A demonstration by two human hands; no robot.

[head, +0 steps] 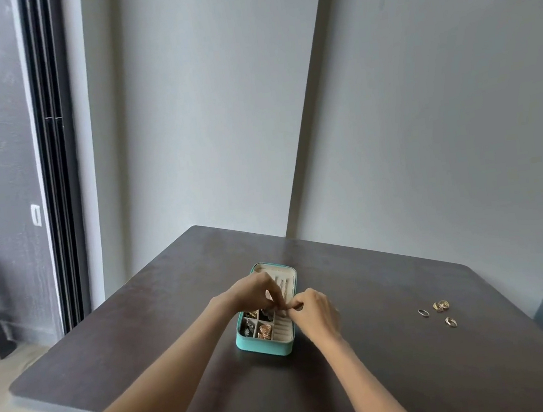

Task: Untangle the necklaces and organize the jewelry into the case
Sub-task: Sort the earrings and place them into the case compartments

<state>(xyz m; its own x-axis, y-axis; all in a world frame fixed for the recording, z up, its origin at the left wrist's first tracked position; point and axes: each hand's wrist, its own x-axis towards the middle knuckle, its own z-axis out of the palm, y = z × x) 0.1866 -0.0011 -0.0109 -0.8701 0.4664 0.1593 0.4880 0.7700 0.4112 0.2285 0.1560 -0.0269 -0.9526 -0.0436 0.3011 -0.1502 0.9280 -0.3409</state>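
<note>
Left hand [252,291] and right hand [315,310] raised together just above an open jewelry case [266,342], fingertips of both drawn in and pinching something very fine between them; too small to name, possibly a thin chain. Left hand over the far half of the case, right hand at its right edge, fingertips nearly meeting over the middle. Both forearms bare, reaching in from the lower edge of the view.

Directly below, teal case with a pale lining, lying flat on a dark brown surface [423,376], near its centre. Near half split into small compartments: dark and gold pieces in the left ones, a coppery ring-like piece [265,330] in the nearest, pale ridged rolls on the right. Far half partly hidden by the hands.

Well apart to the right, three small gold rings [439,312] loose on the surface, close to one another.

Beyond, plain pale walls; to the left, a dark sliding-door frame.
</note>
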